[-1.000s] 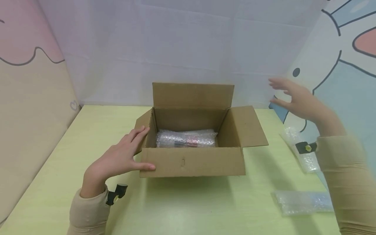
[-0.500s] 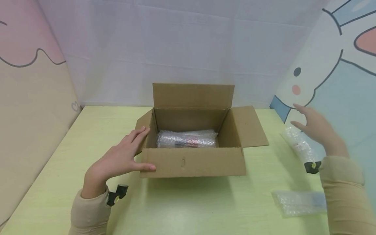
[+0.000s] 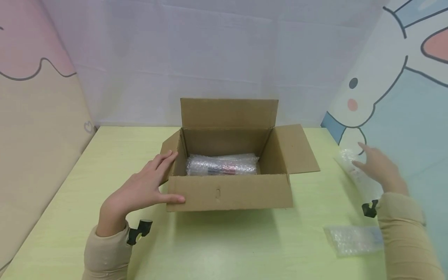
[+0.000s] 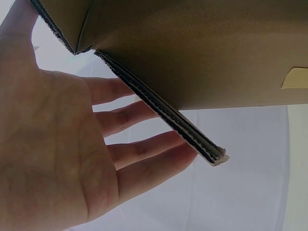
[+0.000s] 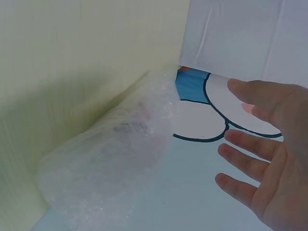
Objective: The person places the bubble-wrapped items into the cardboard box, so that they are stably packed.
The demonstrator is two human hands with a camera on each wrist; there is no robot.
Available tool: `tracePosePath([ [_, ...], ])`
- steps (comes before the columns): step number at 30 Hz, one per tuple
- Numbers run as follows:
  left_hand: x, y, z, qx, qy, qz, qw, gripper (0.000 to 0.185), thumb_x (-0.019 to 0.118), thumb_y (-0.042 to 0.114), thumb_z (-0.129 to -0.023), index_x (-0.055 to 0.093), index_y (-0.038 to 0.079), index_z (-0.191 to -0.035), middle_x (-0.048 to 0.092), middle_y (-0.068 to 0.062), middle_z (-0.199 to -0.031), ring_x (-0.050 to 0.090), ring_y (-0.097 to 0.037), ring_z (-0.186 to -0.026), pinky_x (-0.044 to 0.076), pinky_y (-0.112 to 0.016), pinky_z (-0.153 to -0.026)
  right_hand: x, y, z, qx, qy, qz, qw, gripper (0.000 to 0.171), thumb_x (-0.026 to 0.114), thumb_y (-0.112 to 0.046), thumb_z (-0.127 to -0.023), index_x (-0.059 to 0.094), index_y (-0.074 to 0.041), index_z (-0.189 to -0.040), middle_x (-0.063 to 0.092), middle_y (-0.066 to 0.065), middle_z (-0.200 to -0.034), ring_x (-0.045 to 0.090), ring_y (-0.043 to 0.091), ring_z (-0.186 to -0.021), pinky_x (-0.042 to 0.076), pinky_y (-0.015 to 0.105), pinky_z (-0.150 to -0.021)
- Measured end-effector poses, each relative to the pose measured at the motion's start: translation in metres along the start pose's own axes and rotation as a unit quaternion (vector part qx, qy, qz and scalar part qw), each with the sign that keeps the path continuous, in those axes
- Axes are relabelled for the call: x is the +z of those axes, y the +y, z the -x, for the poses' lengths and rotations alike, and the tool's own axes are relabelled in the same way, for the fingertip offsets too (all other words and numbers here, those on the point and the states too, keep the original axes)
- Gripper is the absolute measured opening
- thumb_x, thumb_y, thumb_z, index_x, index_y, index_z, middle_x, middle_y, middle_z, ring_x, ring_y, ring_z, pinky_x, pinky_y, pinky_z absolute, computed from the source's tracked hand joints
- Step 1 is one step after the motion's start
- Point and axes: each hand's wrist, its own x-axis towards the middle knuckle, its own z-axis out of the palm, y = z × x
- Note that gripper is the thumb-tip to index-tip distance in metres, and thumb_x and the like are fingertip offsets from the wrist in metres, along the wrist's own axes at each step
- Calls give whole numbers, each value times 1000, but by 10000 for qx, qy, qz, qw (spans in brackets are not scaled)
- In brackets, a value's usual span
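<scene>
An opened cardboard box [image 3: 229, 192] stands mid-table with its flaps folded out. Inside lies a bubble-wrapped bundle [image 3: 222, 165], red and dark blue patches showing through. My left hand [image 3: 140, 190] rests on the box's left corner, thumb across the front flap and fingers extended against the left side flap [image 4: 159, 108]. Over at the right table edge, my right hand [image 3: 379, 165] hovers by another bubble-wrapped package [image 5: 110, 154], fingers spread and slightly bent with nothing in them. Its contents are blurred by the wrap.
A third, flatter bubble-wrapped package [image 3: 353, 240] lies at the front right of the light yellow-green table [image 3: 217, 249], partly behind the right sleeve. A white cloth [image 3: 224, 50] hangs behind the table, with painted walls on both sides.
My right hand has come down and to the right, from high beside the box to the bubble-wrapped package at the right edge. The left hand and the box have stayed put.
</scene>
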Motion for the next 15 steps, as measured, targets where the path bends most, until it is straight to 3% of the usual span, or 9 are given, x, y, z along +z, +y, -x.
tracePosePath([
  [7,0,-1,0,-28,-40,60,10000,116,67,74,-71,11,19,-157,21,-14,-159,34,-37,-139,47,-58,-91,22,21,-2,43,-159,-220,9996,77,57,-26,-95,18,19,-143,28,49,-135,29,66,-121,24,70,-101],
  [15,-1,0,0,-45,-57,73,9999,116,67,74,-71,11,19,-157,21,-14,-159,35,-37,-138,47,-58,-89,44,35,-2,-269,164,-48,9995,66,57,-18,-92,32,25,-134,41,51,-122,43,66,-109,34,68,-95],
])
